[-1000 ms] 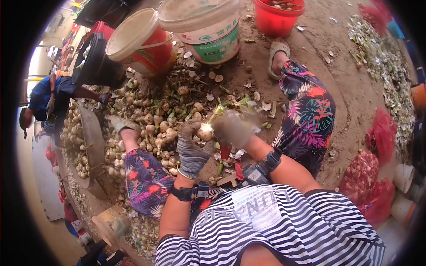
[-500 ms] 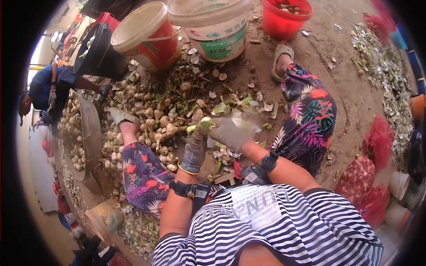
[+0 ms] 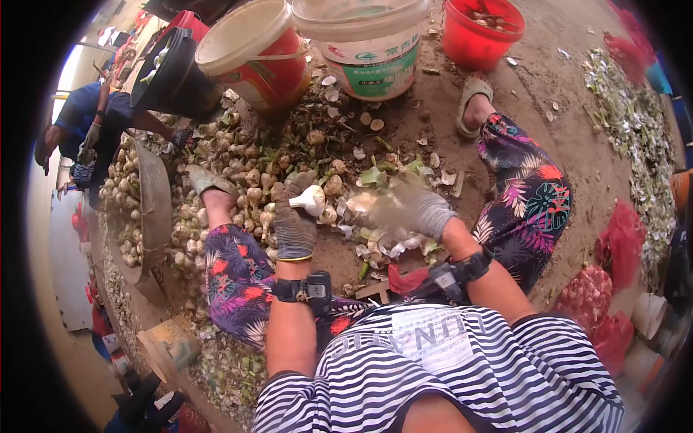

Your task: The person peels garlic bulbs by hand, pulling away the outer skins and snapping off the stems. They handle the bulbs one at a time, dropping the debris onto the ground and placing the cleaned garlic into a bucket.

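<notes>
My left hand [image 3: 293,229], in a grey glove, is closed round a clean white garlic bulb [image 3: 310,200]. It hangs over the edge of a heap of unpeeled garlic [image 3: 245,169] with soil and stalks on it. To the right, apart from the bulb, my right hand [image 3: 427,213] is gloved too; its fingers are smeared by motion, so what they hold, if anything, cannot be made out. Below and between the hands lie scattered garlic skins and green leaf scraps [image 3: 393,249] on the ground.
Ahead stand a white-and-green bucket [image 3: 368,68], a red-and-white bucket [image 3: 263,68], a dark bucket [image 3: 173,86] and a red bucket [image 3: 480,43]. At left a tilted basin [image 3: 153,206] holds garlic; another person [image 3: 94,119] bends behind it. Red mesh sacks [image 3: 585,296] lie at right.
My hands have come apart, the right moving right and the left slightly left. The bulb in my left hand now shows white, where a green stalk stuck out between the hands before.
</notes>
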The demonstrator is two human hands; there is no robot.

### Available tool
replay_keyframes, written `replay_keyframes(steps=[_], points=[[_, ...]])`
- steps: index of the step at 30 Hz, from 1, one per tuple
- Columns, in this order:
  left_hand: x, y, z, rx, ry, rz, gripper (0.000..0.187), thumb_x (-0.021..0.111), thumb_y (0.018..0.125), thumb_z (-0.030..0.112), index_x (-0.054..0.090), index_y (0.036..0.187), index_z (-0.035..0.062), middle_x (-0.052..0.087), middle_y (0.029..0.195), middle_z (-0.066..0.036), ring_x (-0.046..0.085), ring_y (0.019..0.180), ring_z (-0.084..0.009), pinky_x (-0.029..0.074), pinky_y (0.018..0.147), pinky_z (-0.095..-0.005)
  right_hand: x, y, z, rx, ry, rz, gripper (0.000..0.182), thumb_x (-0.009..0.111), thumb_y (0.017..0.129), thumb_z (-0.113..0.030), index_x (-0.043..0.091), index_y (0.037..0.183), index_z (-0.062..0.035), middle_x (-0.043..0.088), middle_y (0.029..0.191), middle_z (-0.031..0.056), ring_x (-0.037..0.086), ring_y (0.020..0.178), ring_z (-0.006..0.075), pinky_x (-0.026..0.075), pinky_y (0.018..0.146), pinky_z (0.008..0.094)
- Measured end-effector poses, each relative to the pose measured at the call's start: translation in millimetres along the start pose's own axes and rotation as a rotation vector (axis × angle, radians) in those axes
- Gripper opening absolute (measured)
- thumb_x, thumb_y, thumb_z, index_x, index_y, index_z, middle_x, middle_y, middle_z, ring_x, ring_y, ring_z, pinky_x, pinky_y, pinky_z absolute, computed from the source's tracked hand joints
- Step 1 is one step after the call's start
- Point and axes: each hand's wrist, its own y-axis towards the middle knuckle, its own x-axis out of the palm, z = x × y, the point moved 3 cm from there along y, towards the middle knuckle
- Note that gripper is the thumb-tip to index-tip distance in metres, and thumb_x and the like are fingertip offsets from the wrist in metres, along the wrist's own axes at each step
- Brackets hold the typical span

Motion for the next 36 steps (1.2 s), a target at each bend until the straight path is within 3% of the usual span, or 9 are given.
replay_keyframes(steps=[1,3,9,13,17,22,27,33,36], points=[[24.7,-13.8,-2.0,0.024,0.166,0.04,0.044,0.04,0.091,0.037,0.052,0.112,0.0003,0.056,0.114,-0.015,0.055,0.099,-0.0219,0.047,0.082,-0.0332,5.1,-2.0,-17.6,-0.014,-0.04,0.104,0.042,0.049,0.078,-0.038,0.053,0.105,-0.0051,0.054,0.106,0.0245,0.053,0.101,0.0355,0.042,0.086,0.039],[9.6,-9.4,-27.5,0.648,1.117,-0.093,0.041,0.039,0.092,0.029,0.047,0.116,-0.0035,0.058,0.105,-0.014,0.058,0.083,-0.016,0.05,0.069,-0.0266,-28.7,-15.5,-74.6,-0.004,0.104,0.213,0.043,0.048,0.08,-0.04,0.052,0.098,-0.001,0.06,0.081,0.0231,0.059,0.082,0.0371,0.044,0.075,0.0441],[53.8,-39.4,-23.8,0.38,0.493,-0.18,0.035,0.049,0.091,0.027,0.055,0.108,-0.0021,0.059,0.105,-0.01,0.055,0.094,-0.0154,0.044,0.084,-0.0279,-20.7,-5.6,-88.4,-0.076,0.327,0.166,0.032,0.049,0.082,-0.034,0.061,0.088,-0.0046,0.062,0.084,0.0182,0.06,0.079,0.0339,0.046,0.069,0.0427],[67.8,-50.0,-21.3,0.481,0.736,-0.231,0.038,0.046,0.091,0.029,0.055,0.107,-0.004,0.06,0.103,-0.01,0.055,0.095,-0.0161,0.043,0.085,-0.0285,-20.8,0.6,-72.3,0.022,0.314,0.12,0.032,0.048,0.082,-0.033,0.063,0.091,-0.0072,0.062,0.088,0.0174,0.06,0.081,0.0332,0.046,0.071,0.0418],[61.5,-49.8,-27.7,0.069,0.159,-0.025,0.055,0.041,0.089,0.044,0.05,0.112,-0.0045,0.056,0.11,-0.017,0.055,0.1,-0.0254,0.044,0.088,-0.0349,-4.6,8.8,-24.0,-0.042,-0.178,0.08,0.033,0.048,0.08,-0.031,0.063,0.092,-0.0052,0.062,0.09,0.0176,0.059,0.085,0.0333,0.045,0.077,0.0406],[33.2,-30.1,-15.3,-0.286,-0.287,-0.039,0.06,0.041,0.084,0.055,0.052,0.107,0.0012,0.055,0.111,-0.019,0.052,0.103,-0.037,0.047,0.082,-0.0501,4.1,0.8,-34.1,0.034,-0.089,0.048,0.037,0.047,0.079,-0.032,0.064,0.091,-0.0018,0.059,0.101,0.0213,0.057,0.092,0.0351,0.044,0.082,0.0406],[37.0,15.6,26.8,-0.244,-0.173,0.116,0.068,0.034,0.083,0.063,0.049,0.111,0.0031,0.052,0.112,-0.023,0.05,0.101,-0.046,0.048,0.079,-0.0538,29.3,5.5,-25.5,0.153,-0.067,-0.175,0.04,0.046,0.079,-0.036,0.065,0.09,-0.0034,0.062,0.094,0.02,0.059,0.09,0.0324,0.045,0.081,0.0394],[109.3,122.0,183.1,0.185,-0.183,-0.312,0.084,0.045,0.08,0.059,0.017,0.133,-0.0002,0.027,0.132,-0.03,0.035,0.119,-0.0445,0.034,0.097,-0.056,39.0,18.1,-19.7,0.221,0.129,-0.063,0.031,0.051,0.075,-0.026,0.062,0.09,-0.0011,0.059,0.094,0.0209,0.058,0.089,0.0353,0.045,0.079,0.0411],[76.7,192.2,111.4,0.119,0.745,-0.006,0.068,0.064,0.078,0.038,0.035,0.129,0.0031,0.052,0.116,-0.02,0.055,0.1,-0.0316,0.046,0.082,-0.0441,24.9,24.2,-23.2,0.207,0.221,-0.163,0.034,0.047,0.08,-0.032,0.062,0.089,-0.0032,0.059,0.092,0.021,0.057,0.089,0.0355,0.045,0.079,0.0421]])
